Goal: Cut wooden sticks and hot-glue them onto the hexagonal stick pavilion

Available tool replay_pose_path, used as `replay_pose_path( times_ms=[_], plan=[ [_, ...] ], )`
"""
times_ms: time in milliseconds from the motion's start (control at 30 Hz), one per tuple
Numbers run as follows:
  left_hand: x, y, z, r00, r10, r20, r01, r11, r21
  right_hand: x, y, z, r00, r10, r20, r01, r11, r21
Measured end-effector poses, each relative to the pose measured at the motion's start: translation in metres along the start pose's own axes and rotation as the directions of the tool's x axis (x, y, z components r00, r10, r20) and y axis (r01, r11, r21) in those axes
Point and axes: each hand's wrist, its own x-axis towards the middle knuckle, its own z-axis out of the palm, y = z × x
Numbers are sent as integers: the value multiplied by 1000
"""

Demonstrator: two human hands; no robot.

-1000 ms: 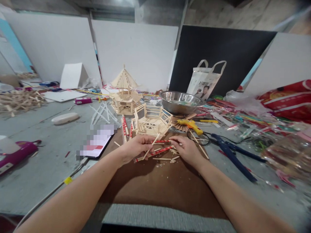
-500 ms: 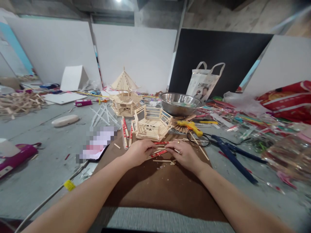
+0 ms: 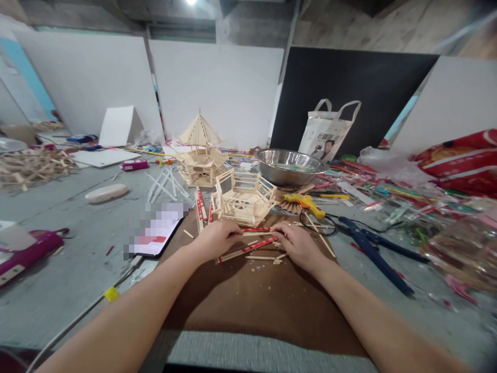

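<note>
My left hand (image 3: 215, 239) and my right hand (image 3: 298, 243) rest on a brown board (image 3: 256, 295), fingers curled, pinching the two ends of a thin wooden stick (image 3: 257, 233) held level between them. Under it lie a red-printed chopstick wrapper (image 3: 248, 249) and loose stick offcuts (image 3: 267, 257). Just beyond my hands stands a small open stick-built frame (image 3: 243, 197). Behind that is a stick pavilion with a pointed roof (image 3: 200, 153).
A phone (image 3: 157, 233) lies left of the board. A yellow glue gun (image 3: 305, 202), blue-handled cutters (image 3: 368, 248) and a steel bowl (image 3: 289, 166) sit to the right, with heaped packets (image 3: 407, 202) beyond. A stick pile (image 3: 33, 166) and a pink tool (image 3: 27, 251) are at left.
The slanted stick in my left hand has gone, and a thin stick is now held level between both hands. My hands shifted slightly on the board.
</note>
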Motion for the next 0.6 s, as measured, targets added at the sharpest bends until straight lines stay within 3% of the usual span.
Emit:
replay_pose_path(
  times_ms=[367,500,600],
  plan=[
    [-1,3,-1,1000,15,24,-14,999,-50,0,-3,0,1000,30,-2,-29,992,123],
    [-2,8,-3,993,-35,110,62,967,-246,1,0,-1,995,79,-59,-66,978,197],
    [-4,10,-9,959,-87,270,209,860,-466,1,7,-6,975,187,-117,-158,962,221]
  ],
)
